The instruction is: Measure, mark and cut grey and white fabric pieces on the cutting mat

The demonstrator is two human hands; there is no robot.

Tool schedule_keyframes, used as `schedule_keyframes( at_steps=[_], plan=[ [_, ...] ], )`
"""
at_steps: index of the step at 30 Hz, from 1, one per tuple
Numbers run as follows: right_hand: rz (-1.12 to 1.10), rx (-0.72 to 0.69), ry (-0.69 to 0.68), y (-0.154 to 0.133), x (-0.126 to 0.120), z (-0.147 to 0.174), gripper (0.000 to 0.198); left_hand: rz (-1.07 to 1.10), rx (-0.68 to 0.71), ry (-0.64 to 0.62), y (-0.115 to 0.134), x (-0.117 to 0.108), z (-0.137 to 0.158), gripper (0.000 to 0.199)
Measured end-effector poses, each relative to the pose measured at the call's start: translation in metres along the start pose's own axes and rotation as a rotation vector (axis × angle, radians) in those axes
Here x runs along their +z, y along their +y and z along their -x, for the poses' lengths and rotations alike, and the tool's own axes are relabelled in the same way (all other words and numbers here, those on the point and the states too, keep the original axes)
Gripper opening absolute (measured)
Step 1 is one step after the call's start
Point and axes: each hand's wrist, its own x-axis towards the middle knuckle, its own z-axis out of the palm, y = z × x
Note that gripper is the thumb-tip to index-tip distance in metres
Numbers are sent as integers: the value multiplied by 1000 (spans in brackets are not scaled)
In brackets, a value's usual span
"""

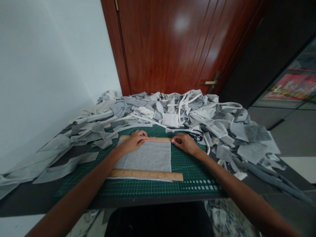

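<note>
A rectangle of light grey fabric (148,156) lies flat on a green cutting mat (195,171). One wooden ruler (160,139) runs along its far edge, and a second wooden ruler (148,174) lies across its near edge. My left hand (135,142) rests on the far ruler and the fabric, palm down, fingers stretched out. At the fabric's far right corner, by the ruler's end, my right hand (185,144) has thumb and forefinger pinched together on the fabric edge. The exact grip is small and partly hidden. Black-handled scissors (197,135) lie just beyond my right hand.
Heaped grey and white fabric scraps (170,108) line the back of the dark table (103,201) and spread down both sides. A long fabric strip (66,168) lies at left. Behind stand a white wall (61,59) and a wooden door (163,46).
</note>
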Motion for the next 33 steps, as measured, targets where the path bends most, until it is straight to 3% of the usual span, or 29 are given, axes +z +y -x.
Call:
schedule_keyframes(
  at_steps=[5, 9, 20, 28, 33],
  plan=[
    [-237, -39, -5, -1, 3, -3, 22, 28, 15, -11, 4, -4, 0, 34],
    [-283, -51, 6, -18, 9, -18, 26, 77, 35, -8, -1, -10, 2, 37],
    [-249, -137, -63, -73, 54, -81, 8, 23, 51, -48, -34, -48, 27, 28],
    [-248, -134, -115, -97, 92, -102, 11, 108, -53, -10, -34, -50, 27, 21],
    [-170, -131, -109, -103, 100, -104, 10, 154, -63, 3, -34, -49, 28, 25]
  ],
)
